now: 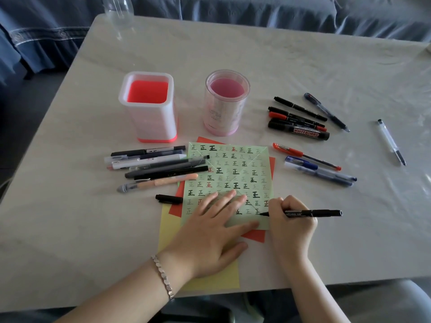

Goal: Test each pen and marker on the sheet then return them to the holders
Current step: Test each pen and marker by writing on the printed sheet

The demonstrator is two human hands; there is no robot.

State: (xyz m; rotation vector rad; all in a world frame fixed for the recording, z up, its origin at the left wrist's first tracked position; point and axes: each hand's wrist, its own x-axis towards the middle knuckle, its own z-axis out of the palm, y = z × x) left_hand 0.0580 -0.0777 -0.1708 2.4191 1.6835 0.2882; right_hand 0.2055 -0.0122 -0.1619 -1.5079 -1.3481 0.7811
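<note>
A green sheet covered with rows of written characters lies mid-table. My left hand presses flat on its lower part, fingers straight. My right hand grips a black marker, its tip touching the sheet's lower right corner. A black cap lies left of the sheet. Several pens lie in a group at the left. Behind stand a square white holder with a red inside and a round pink holder, both without pens.
Several markers, including a whiteboard marker, lie at the right; below them are red and blue pens. A lone clear pen lies far right. Red and yellow papers sit under the sheet. A clear bottle stands at the back.
</note>
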